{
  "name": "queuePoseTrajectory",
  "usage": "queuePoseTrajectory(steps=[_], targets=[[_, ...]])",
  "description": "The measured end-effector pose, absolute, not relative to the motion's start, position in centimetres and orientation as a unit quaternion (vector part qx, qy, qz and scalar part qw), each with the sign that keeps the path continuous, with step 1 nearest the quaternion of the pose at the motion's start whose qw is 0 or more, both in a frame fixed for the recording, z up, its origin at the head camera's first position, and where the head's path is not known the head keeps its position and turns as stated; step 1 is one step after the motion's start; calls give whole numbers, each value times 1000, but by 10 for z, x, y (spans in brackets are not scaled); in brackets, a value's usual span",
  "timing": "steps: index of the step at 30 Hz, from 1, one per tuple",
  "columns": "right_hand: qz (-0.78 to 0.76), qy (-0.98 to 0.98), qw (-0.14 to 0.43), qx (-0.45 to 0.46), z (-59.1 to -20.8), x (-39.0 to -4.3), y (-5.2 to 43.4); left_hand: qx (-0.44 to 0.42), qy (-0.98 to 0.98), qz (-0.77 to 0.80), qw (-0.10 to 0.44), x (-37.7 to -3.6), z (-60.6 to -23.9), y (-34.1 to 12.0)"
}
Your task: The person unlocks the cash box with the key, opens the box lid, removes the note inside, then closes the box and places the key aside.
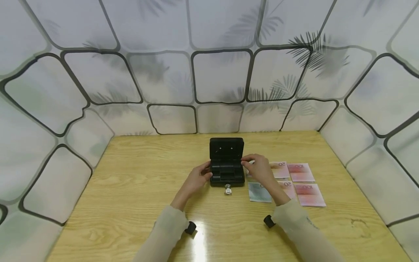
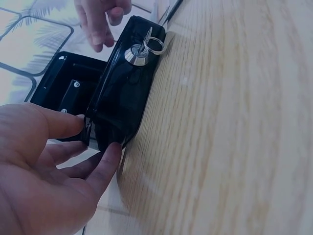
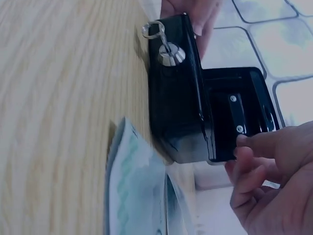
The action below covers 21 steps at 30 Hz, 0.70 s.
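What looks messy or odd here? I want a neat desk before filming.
Little stands out. The key is left in the lock of the open cash box, and the banknotes lie loose beside it, the green one slightly askew.

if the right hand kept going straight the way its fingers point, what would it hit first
Most likely the right side wall of the open black cash box: the right hand points left at it, fingertips at its upper edge. Whether they already touch is unclear.
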State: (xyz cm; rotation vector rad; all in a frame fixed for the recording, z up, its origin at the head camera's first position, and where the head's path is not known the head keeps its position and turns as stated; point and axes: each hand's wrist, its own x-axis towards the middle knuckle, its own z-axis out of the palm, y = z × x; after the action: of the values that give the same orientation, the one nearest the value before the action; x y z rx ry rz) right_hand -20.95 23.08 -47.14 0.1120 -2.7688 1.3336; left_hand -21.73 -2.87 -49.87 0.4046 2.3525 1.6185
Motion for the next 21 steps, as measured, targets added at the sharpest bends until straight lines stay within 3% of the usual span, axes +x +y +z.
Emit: queuePoseTrajectory(steps=[8,21], targets=[[451,-892,-27,25,-476,-214,237,136,810,556,128,-218,-501,-29],[447,-894,-1,20,-475,-218,238,125,810,561,119,-220,-496,-30]])
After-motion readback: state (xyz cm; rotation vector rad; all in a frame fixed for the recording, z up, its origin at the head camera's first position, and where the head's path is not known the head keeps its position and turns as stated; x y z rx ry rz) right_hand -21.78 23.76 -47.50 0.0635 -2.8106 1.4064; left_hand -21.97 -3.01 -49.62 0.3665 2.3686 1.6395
